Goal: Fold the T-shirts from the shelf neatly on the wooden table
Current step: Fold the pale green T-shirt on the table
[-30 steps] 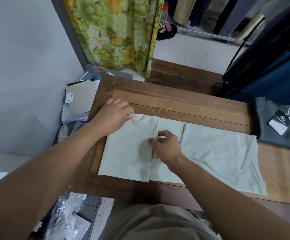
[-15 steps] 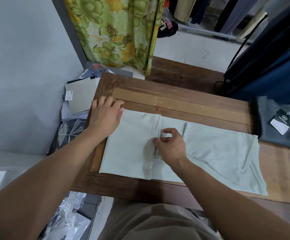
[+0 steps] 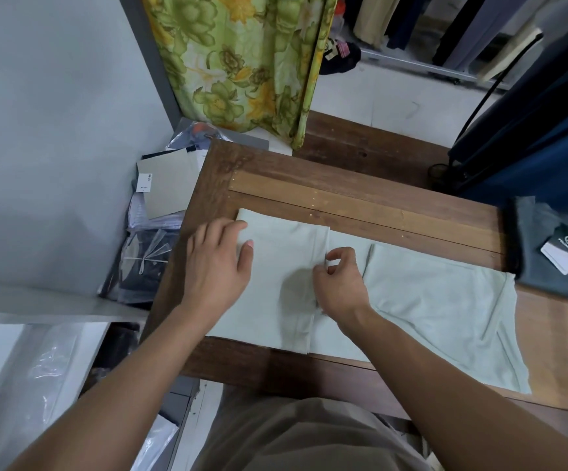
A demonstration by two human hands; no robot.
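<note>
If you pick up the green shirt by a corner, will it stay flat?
Probably not: the green shirt lies creased and draped, so it likely flops. It looks thin, probably light. Its folded flap may fall open.

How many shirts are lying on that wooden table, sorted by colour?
green shirt: 1
grey shirt: 1
Total: 2

L hand (image 3: 214, 266), R hand (image 3: 340, 283) on tee (image 3: 428, 300)
</note>
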